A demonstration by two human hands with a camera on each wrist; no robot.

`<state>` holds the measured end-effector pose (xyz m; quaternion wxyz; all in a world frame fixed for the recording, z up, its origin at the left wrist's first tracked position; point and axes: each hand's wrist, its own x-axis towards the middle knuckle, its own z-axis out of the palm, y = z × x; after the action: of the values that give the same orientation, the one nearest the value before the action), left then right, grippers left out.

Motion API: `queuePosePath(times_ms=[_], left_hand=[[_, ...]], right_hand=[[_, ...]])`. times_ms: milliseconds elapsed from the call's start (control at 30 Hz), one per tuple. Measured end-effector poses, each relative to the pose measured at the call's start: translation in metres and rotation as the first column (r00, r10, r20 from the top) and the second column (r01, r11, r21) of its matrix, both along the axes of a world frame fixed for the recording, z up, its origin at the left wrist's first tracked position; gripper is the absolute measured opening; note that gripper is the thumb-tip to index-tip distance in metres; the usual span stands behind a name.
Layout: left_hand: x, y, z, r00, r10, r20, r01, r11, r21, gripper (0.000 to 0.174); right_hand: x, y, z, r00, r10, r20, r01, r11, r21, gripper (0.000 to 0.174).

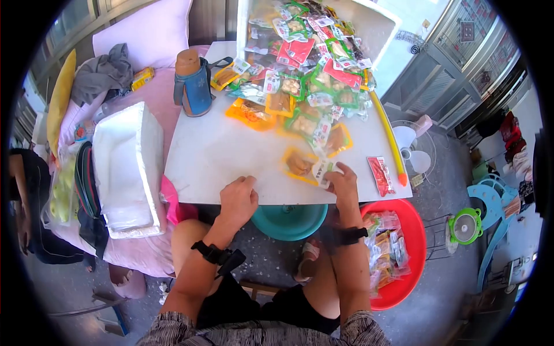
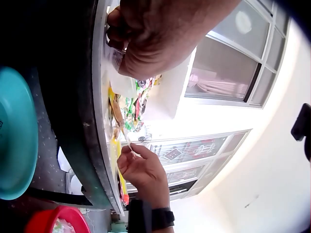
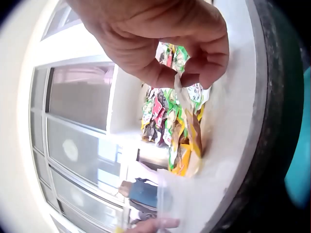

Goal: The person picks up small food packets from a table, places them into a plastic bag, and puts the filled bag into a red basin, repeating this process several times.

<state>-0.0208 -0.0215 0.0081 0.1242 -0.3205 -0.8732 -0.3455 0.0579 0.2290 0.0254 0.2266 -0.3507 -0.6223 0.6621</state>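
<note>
My right hand pinches the corner of a yellow-edged snack packet with brown food inside, near the front of the white table. In the right wrist view that packet hangs below the thumb and fingertips. My left hand is at the table's front edge, its fingers curled. From them a clear plastic bag stands out in the right wrist view, faint against the white tabletop. Beyond the right hand lie another yellow-edged packet and a green-edged one.
A heap of mixed packets spills from a tipped foam box. A blue-covered flask stands at left, a yellow stick and red packet at right. Below are a teal basin and a red basin of packets.
</note>
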Motion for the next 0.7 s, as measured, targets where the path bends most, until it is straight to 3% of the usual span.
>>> queuePosePath(times_ms=[33,133,233,333,367,467,600,700], left_hand=[[-0.001,0.001,-0.001,1.0,0.008,-0.001,-0.008,1.0,-0.01,0.014],[0.001,0.004,0.001,0.999,0.018,-0.03,-0.018,0.999,-0.029,0.013],[0.004,0.005,0.002,0.999,0.019,-0.048,-0.022,0.998,-0.06,0.014],[0.004,0.005,-0.001,0.999,0.012,-0.038,-0.015,0.996,-0.085,0.02],[0.004,0.005,-0.002,0.999,0.009,-0.039,-0.013,0.997,-0.082,0.021],[0.001,0.005,0.001,0.999,0.011,-0.036,-0.014,0.996,-0.092,0.021],[0.001,0.008,0.002,1.0,0.023,0.005,-0.022,0.991,-0.129,0.022],[-0.001,0.01,-0.001,1.0,0.022,0.016,-0.02,0.993,-0.121,0.022]], right_hand=[[0.003,0.006,0.001,0.97,0.214,-0.118,-0.235,0.948,-0.215,0.036],[0.011,-0.005,0.016,0.973,0.224,-0.049,-0.229,0.946,-0.23,0.034],[0.005,-0.007,-0.002,0.939,0.289,-0.187,-0.304,0.951,-0.054,0.03],[0.002,-0.032,0.012,0.944,0.307,-0.12,-0.3,0.951,0.075,0.026],[0.002,-0.035,0.015,0.955,0.282,-0.091,-0.279,0.96,0.037,0.024],[0.01,-0.024,0.02,0.924,0.322,-0.208,-0.308,0.946,0.098,0.024],[0.033,-0.014,0.044,0.892,0.383,-0.241,-0.405,0.913,-0.048,0.02],[0.036,-0.019,0.045,0.857,0.505,-0.103,-0.514,0.85,-0.117,0.024]])
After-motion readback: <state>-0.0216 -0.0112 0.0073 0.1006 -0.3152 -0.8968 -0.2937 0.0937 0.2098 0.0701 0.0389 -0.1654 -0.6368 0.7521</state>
